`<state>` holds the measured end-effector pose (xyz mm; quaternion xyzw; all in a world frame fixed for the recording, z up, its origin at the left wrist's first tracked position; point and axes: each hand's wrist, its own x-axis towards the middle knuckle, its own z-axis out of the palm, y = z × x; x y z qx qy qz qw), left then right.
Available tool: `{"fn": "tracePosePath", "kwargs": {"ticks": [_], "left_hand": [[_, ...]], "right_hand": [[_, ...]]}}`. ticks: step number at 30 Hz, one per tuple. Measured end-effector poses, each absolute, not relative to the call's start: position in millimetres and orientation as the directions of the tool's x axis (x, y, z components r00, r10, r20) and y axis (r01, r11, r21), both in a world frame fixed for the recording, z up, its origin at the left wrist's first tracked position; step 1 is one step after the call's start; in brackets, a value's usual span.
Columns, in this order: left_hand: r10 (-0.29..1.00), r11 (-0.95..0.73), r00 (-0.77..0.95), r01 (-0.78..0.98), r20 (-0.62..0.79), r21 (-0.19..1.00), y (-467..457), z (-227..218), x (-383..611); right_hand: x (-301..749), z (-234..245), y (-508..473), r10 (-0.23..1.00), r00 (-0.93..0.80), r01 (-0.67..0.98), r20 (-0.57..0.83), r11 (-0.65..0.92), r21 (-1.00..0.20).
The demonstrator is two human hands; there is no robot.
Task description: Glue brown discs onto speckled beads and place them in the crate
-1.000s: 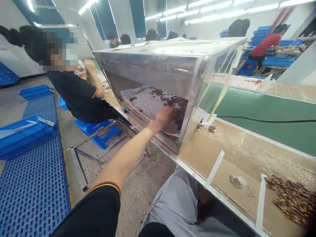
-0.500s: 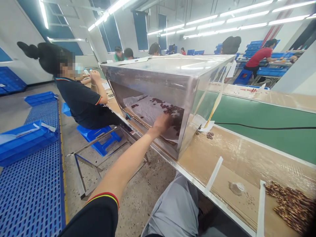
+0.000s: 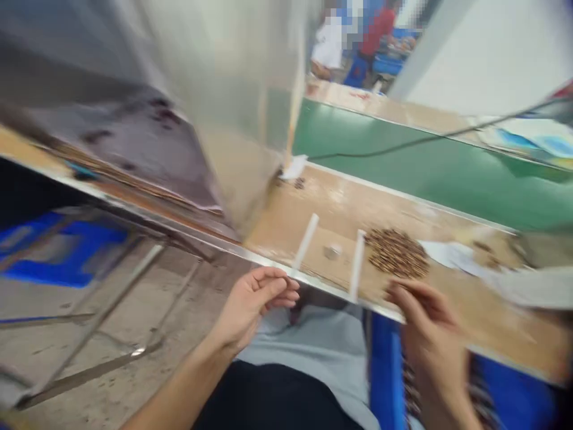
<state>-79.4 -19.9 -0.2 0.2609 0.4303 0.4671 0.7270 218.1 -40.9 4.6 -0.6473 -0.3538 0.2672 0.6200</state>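
Observation:
My left hand is over my lap by the table's front edge, its thumb curled against the bent fingers. Whatever those fingers may hold is too small or hidden to make out. My right hand is at the near side of a pile of small brown and gold pieces, thumb and forefinger pinched together. Anything between them cannot be made out. Left of the pile, a small clear round dish stands on cardboard between two white strips.
A metal-framed box stands at left, with dark pieces on its pale sheet. A black cable crosses the green surface behind. White paper lies right of the pile. Below the table's edge is a blue bin.
My left hand has come out of the box and back over my lap. My right hand has come into view by the pile. The view has turned right and down.

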Motion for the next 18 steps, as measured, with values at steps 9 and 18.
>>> {"fn": "tracePosePath", "kwargs": {"ticks": [9, 18], "left_hand": [[0.811, 0.571, 0.292, -0.577, -0.507, 0.583, -20, -19, -8], [0.722, 0.692, 0.429, -0.460, -0.543, 0.557, -18, -17, -13]], "right_hand": [[163, 0, -43, 0.983, 0.117, -0.305, -0.144, -0.103, -0.947], [179, 0, -37, 0.952, -0.001, -0.304, -0.305, -0.291, -0.907]]}}
